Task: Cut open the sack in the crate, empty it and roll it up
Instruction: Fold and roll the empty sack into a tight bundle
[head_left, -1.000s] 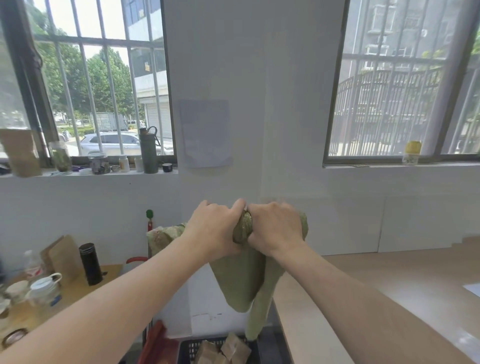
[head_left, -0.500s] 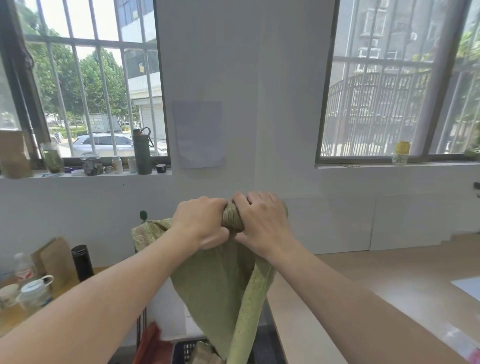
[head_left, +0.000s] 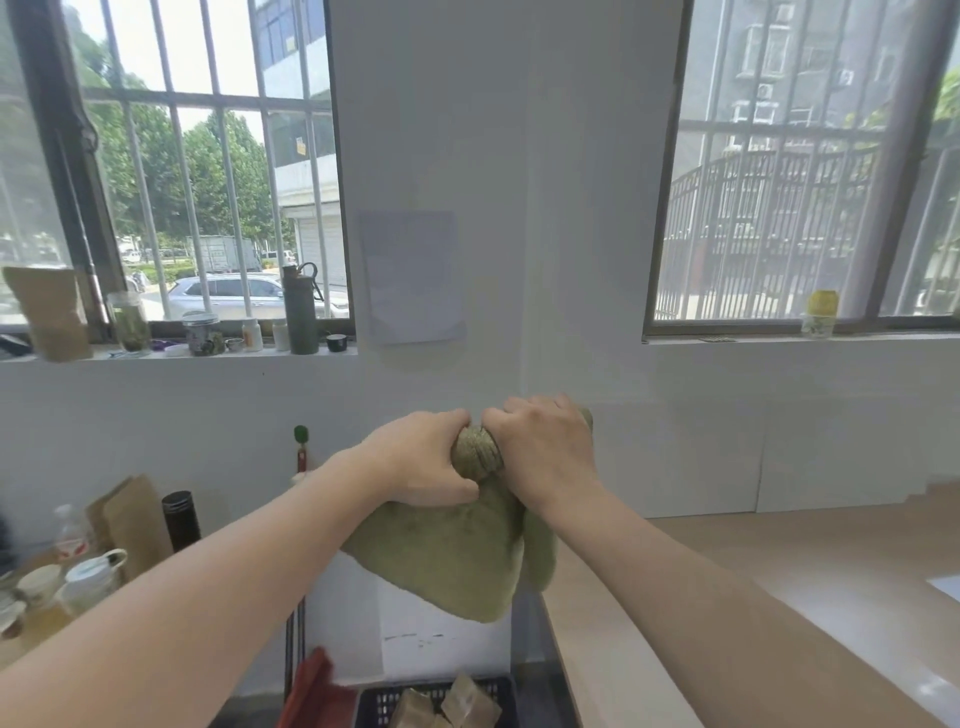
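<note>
Most of crate (head_left: 376, 702) cropped — sack (head_left: 457, 566) gripped.

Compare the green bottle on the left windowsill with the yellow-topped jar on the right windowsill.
The bottle is tall, dark green and opaque, with a loop at its cap; the jar is shorter, yellow on top and pale below. The bottle stands among other small containers; the jar stands alone on its sill. Both stand upright.

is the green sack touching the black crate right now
Apart. The head view shows bare wall between the sack and its hanging edge and the crate below.
</note>
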